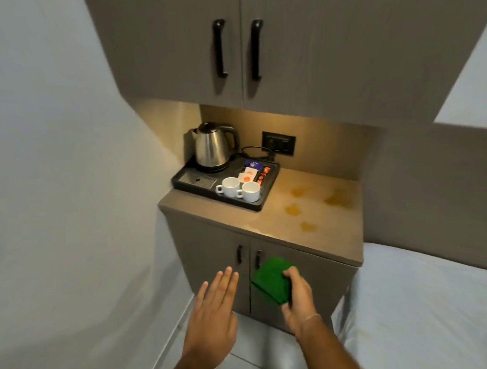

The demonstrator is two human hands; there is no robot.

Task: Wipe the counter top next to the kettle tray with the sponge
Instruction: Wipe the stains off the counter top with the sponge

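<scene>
**Stains Untouched as Sponge Nears the Desk**

Grey cabinets frame a lit niche in a small room, where a desk (324,230) carries a black kettle tray (182,182) on its left half. On the tray stand a steel kettle (213,147), two white cups (241,188) and a few sachets (254,173).

To the right of the tray, the bare part of the desk shows several orange-yellow stains (293,209), all seemingly unwiped. The green sponge (270,280) is held in front of the lower cabinet doors (214,264), below the desk's edge and well apart from the stains. The right hand (298,301) grips it, fingers (289,273) curled over its near edge. The left hand (215,309) hangs open and flat beside it, holding nothing.

Judging by the marks, wiping has not begun: the sponge is in hand, but it must be raised onto the surface and passed across every stain. A bed (440,299) lies at lower right.
</scene>
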